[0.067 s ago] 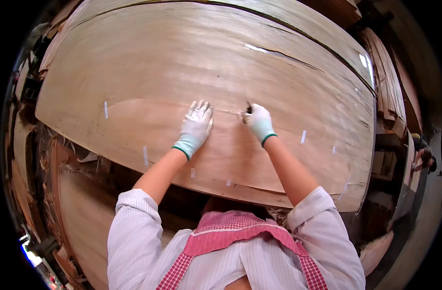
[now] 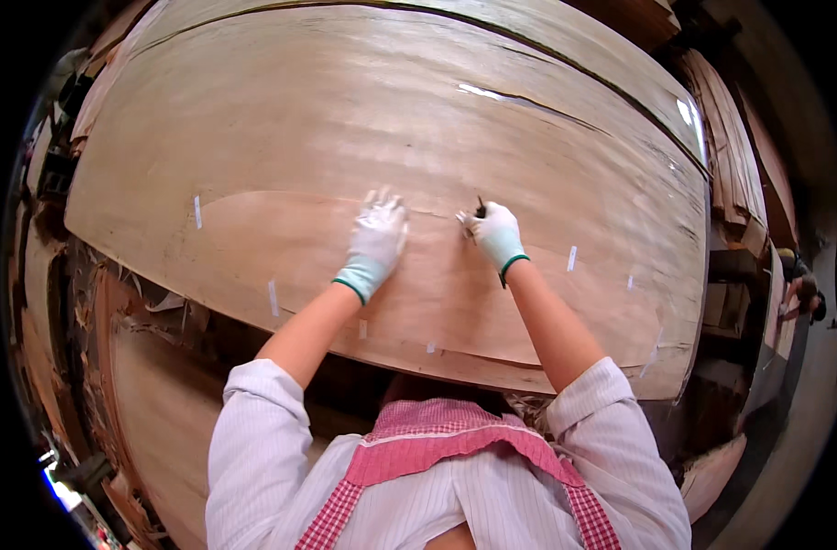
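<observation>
At far left, a white strip stands at the rounded tip of the reddish veneer piece, which lies on the near part of a broad, paler sheet. The piece's long axis runs left to right across the wearer, sloping nearer toward the right; its tapered tip points left, though the lens bends the outline. Near the middle, the left hand lies palm down over the piece's far edge, fingers extended, grasping nothing visible. Just right of it, the right hand is curled around a small dark tool beside the same edge; a pale bit at its fingertips is too blurred to identify. The step in hand appears to be securing this far edge to the sheet, the left hand steadying; the next move would call for pressing the seam flat and flush there. Farther right, another white strip lies along that edge
</observation>
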Demonstrator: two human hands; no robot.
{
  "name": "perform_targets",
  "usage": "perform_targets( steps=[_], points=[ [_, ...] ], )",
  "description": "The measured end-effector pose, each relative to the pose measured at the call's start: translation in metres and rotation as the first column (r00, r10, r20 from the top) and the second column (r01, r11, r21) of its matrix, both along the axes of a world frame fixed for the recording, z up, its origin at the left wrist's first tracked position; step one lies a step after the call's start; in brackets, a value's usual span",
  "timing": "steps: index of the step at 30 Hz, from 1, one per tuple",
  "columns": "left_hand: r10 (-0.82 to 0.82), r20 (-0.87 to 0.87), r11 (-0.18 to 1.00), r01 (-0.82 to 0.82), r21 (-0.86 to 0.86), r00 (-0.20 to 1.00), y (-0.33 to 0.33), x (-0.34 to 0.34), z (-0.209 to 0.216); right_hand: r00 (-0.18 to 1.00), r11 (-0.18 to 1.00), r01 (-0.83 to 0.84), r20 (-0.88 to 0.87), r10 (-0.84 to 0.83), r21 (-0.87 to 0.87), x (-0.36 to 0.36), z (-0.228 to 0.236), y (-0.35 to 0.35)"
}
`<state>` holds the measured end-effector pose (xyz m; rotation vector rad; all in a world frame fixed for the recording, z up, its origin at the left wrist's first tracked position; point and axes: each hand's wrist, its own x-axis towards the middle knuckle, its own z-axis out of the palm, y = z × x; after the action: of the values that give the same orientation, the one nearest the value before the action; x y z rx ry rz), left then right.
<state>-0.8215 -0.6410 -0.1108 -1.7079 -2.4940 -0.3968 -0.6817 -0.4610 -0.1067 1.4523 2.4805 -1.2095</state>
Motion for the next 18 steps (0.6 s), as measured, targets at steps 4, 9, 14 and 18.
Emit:
perform_targets(
  steps=[4, 9, 14, 18],
  points=[
    [-0.321, 0.149, 0.936, 0.289, 0.199, 0.935, 0.046, 0.06, -0.006, 0.974, 0.982, 0.056, 0.207, -0.093, 0.181, 0.017, 0.004, -0.005],
    [-0.322, 0.055, 0.94, 0.312, 0.136, 0.945, 0.053, 0.069, -0.013, 0.999, 0.981, 0.025, 0.034, -0.033, 0.194, 0.04, 0.013, -0.02],
    [-0.286, -0.029, 0.958, 0.286, -0.015, 0.958, 0.061, 0.078, -0.002, 0.96, 0.973, -0.045, 0.28, -0.021, 0.228, 0.086, 0.035, 0.047],
    [-0.414, 0.08, 0.899, 0.395, 0.188, 0.907, 0.101, 0.116, 0.007, 0.912, 0.958, 0.286, 0.309, -0.271, -0.003, 0.124, 0.038, 0.059]
  ],
)
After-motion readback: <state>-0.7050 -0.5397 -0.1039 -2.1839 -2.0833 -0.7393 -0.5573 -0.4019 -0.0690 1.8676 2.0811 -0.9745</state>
